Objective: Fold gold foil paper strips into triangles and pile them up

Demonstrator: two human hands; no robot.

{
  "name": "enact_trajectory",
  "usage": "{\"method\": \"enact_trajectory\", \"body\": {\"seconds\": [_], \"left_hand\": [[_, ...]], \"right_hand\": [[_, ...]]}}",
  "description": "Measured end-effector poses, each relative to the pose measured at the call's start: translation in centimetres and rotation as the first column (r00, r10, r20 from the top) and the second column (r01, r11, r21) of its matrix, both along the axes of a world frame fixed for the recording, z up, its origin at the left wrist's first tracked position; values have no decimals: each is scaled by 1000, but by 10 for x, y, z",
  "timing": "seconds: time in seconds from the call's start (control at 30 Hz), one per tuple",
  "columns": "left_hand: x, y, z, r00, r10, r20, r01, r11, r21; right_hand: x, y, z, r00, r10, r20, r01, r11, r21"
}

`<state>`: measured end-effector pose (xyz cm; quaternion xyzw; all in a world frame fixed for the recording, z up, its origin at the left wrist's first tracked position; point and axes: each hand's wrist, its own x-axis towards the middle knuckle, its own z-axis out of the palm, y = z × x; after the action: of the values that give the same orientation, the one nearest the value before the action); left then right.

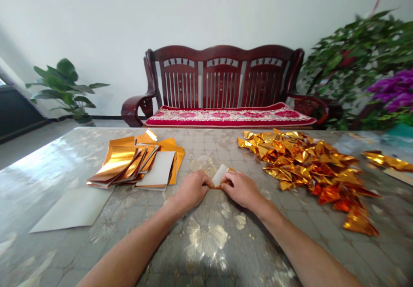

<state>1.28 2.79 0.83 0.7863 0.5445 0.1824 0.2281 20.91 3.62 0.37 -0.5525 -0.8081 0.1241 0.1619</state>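
Pinching is what I read from my end, I tell the desk: the fingers (208,183) of the left hand (192,191) are closed on the near-left corner of a small foil sheet (220,174); the right hand (242,188) grips its right edge the same way, with the thumb tucked where I cannot see it.

Desk: Where does the sheet sit?

Me: Between the two hands, white side up, with a sliver of gold showing at its lower edge; it rests on the table (206,244), mid-width and close to the body; its far corner tilts up a little.

Desk: And around it?

Me: To the left, near but apart, a fanned stack of flat foil sheets (129,162); a larger white sheet (72,208) lies nearer the left edge; to the right, a loose heap of folded gold pieces (306,164); a gold strip (387,161) lies far right; a wooden bench (222,84) stands behind the table.

Desk: What worries you?

Me: Slip, mostly; the tabletop looks glossy and the foil slick, so I judge that uneven pressure from one hand could skew the sheet and set a crease crooked; too hard a pinch could wrinkle or tear thin foil; a wide right forearm might brush the heap and scatter it; I cannot tell how firmly either thumb holds.
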Motion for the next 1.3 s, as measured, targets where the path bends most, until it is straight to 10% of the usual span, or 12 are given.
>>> {"method": "enact_trajectory", "body": {"seconds": [0.83, 1.03, 1.3], "left_hand": [[19, -15, -2, 968, 131, -213, -75, 965, 250], [17, -14, -9, 975, 109, -194, -50, 956, 289], [17, -15, -11, 975, 107, -192, -52, 961, 272]], "right_hand": [[18, 15, -2, 980, 137, -144, -152, 983, -99], [25, 21, 1, 936, 335, -109, -332, 942, 40], [17, 21, -1, 964, 265, 22, -266, 960, 88]]}}
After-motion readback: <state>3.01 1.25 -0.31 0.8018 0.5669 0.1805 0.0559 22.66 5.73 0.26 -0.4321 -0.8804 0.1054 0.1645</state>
